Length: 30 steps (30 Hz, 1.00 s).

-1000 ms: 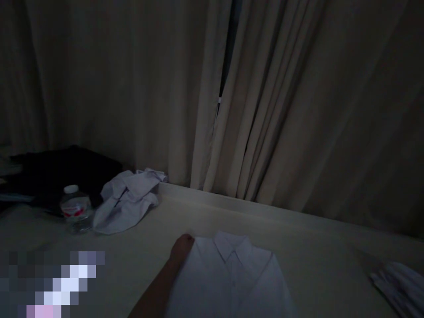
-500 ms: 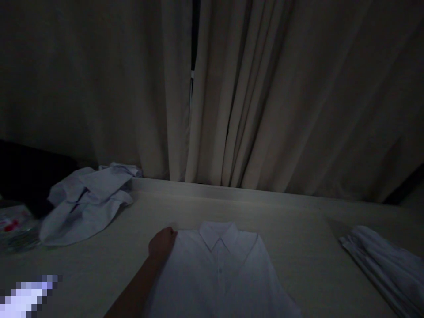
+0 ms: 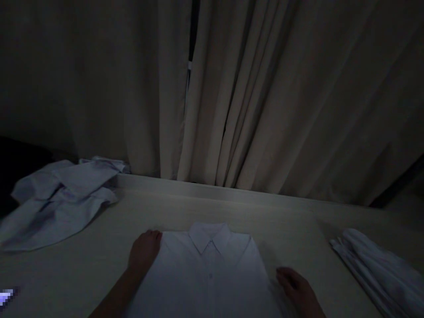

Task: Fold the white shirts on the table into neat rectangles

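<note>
A white collared button-up shirt (image 3: 212,274) lies front up, its collar toward the curtain and its lower part cut off by the frame. My left hand (image 3: 145,251) is closed at the shirt's left shoulder edge, fingers bent over the cloth. To the right of the shirt, beside its sleeve side, is my right hand (image 3: 296,287), with fingers loosely bent and a gap between thumb and fingers. Nothing shows in it. Dim light hides the finer detail of both hands.
A crumpled white garment (image 3: 66,194) lies at the left, beside something black (image 3: 20,163). At the right rests a folded white garment (image 3: 377,269). Beige curtains (image 3: 212,110) hang behind the pale surface (image 3: 285,221). A blurred-out bright patch (image 3: 5,297) sits at the lower left.
My right hand has come into view from below, right of the shirt. My left hand stays at the shoulder. The view has shifted slightly right, so things appear further left.
</note>
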Motion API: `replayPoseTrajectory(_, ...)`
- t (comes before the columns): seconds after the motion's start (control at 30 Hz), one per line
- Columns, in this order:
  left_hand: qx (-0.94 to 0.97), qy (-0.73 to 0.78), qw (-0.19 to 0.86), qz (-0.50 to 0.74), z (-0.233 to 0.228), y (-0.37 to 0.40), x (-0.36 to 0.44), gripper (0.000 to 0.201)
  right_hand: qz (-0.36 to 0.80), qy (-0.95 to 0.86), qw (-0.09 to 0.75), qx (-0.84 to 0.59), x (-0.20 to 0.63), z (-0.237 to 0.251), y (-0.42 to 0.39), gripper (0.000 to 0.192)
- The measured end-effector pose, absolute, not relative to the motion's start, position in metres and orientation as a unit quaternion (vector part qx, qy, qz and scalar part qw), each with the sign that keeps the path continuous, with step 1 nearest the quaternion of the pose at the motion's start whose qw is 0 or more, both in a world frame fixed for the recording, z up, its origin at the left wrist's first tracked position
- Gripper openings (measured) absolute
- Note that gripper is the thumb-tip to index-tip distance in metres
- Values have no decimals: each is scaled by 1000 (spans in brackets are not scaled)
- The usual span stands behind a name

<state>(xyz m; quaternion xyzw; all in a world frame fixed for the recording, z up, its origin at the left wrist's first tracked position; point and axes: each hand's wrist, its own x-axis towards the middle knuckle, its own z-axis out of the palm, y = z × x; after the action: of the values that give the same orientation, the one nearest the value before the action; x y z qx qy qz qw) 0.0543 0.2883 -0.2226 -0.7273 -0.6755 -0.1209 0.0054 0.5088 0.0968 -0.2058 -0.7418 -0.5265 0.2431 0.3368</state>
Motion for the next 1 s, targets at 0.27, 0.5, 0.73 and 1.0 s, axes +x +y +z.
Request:
replayPoseTrajectory(0.27, -689, -685, -157, -177, -218, 299, 46, 41, 226, -531, 313, -754, 496, -231, 237, 33)
replayPoseTrajectory(0.5, -676, -683, -225, -162, -213, 313, 38, 38, 276, -508, 303, -758, 511, -236, 253, 17)
replayPoseTrajectory(0.73, -674, -698, -210, -119, -215, 324, 39, 39, 358, -453, 305, -757, 517, -225, 255, 13)
replayPoseTrajectory(1.0, -697, -695, -161, -79, -222, 339, 46, 39, 321, -460, 276, -781, 520, -225, 264, 15)
